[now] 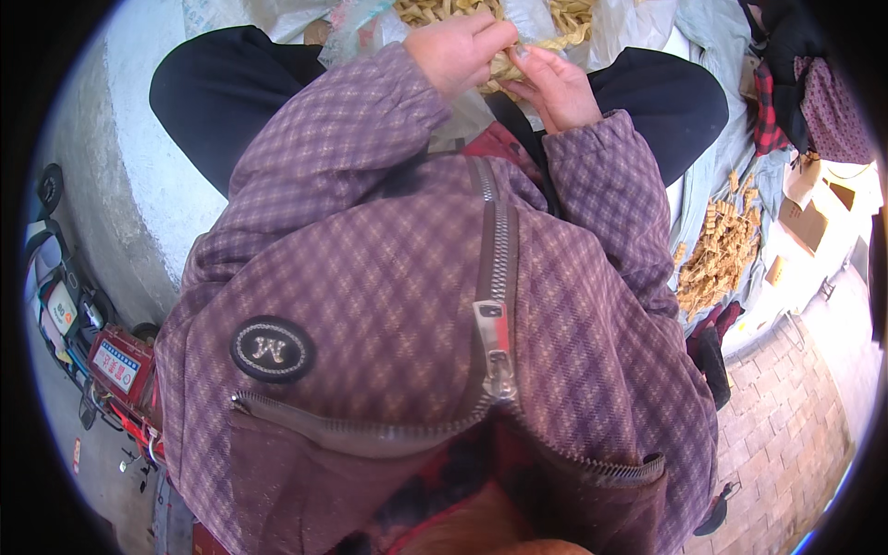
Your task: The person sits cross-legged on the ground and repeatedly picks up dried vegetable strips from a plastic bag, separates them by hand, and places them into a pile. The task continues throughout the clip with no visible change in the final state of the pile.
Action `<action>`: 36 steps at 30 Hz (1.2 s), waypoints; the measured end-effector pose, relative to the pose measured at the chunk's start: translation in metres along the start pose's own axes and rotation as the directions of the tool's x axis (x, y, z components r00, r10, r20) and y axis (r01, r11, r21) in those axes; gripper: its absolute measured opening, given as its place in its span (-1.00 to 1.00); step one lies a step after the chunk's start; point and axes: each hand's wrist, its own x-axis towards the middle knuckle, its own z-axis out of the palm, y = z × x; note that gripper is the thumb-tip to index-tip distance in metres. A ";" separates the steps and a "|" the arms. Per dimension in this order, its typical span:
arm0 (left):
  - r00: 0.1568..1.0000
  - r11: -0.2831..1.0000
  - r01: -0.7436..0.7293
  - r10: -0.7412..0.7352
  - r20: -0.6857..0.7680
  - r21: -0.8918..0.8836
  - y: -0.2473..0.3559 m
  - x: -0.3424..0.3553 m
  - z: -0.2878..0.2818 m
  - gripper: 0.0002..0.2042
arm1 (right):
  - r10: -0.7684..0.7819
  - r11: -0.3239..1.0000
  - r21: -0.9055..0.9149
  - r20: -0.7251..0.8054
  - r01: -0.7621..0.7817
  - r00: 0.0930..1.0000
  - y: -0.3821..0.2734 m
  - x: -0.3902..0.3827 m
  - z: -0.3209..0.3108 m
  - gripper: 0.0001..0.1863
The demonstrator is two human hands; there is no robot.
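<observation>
My left hand point(460, 54) and my right hand point(558, 91) meet at the top of the view, fingertips pinched together and nearly touching. Between them runs a pale yellow flat strip point(503, 70), partly hidden behind the fingers; its material is hard to make out. Just beyond lies a pile of similar yellow strips point(435, 9) in clear plastic. A second bunch of strips point(572, 20) sits behind my right hand, beside a whitish plastic bag point(634, 28).
My dark-trousered knees point(231, 88) spread to both sides. At right, a heap of tan folded or plaited pieces point(721, 242) rests on bluish cloth, near cardboard point(803, 220) and another person's patterned clothing point(828, 111). A red vehicle point(125, 365) stands at lower left; brick paving point(786, 398) is lower right.
</observation>
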 end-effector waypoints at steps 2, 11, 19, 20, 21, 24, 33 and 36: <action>0.998 0.994 -0.059 0.056 0.029 0.095 0.000 -0.003 0.000 -0.75 | -0.126 0.962 -0.248 -0.011 0.119 0.992 0.000 -0.002 0.003 -0.74; 0.772 0.067 0.505 -0.481 0.416 -0.860 0.012 -0.003 -0.022 -0.72 | -0.193 0.810 -0.541 0.121 0.227 0.974 -0.032 -0.030 0.001 -0.76; 0.780 -0.092 0.415 -0.476 0.406 -0.905 0.023 -0.026 -0.019 -0.78 | -0.393 0.593 -0.708 0.163 0.384 0.905 -0.027 -0.057 0.004 -0.86; 0.794 -0.042 0.438 -0.449 0.409 -0.898 0.019 -0.025 -0.021 -0.88 | -0.382 0.586 -0.721 0.156 0.370 0.911 -0.029 -0.055 0.004 -0.85; 0.785 -0.026 0.448 -0.466 0.408 -0.893 0.023 -0.025 -0.019 -0.86 | -0.370 0.580 -0.733 0.151 0.355 0.916 -0.030 -0.054 0.004 -0.84; 0.823 0.010 0.419 -0.426 0.375 -0.908 0.032 -0.022 -0.012 -0.69 | -0.275 0.711 -0.629 0.162 0.314 0.948 -0.018 -0.049 0.007 -0.88; 0.755 0.056 0.453 -0.555 0.349 -0.890 0.022 -0.029 -0.008 -0.90 | -0.083 0.744 -0.640 0.195 0.191 0.977 -0.024 -0.053 0.016 -0.86; 0.723 0.000 0.450 -0.587 0.364 -0.893 0.027 -0.035 -0.017 -0.89 | -0.081 0.708 -0.674 0.221 0.212 0.972 -0.037 -0.063 0.022 -0.87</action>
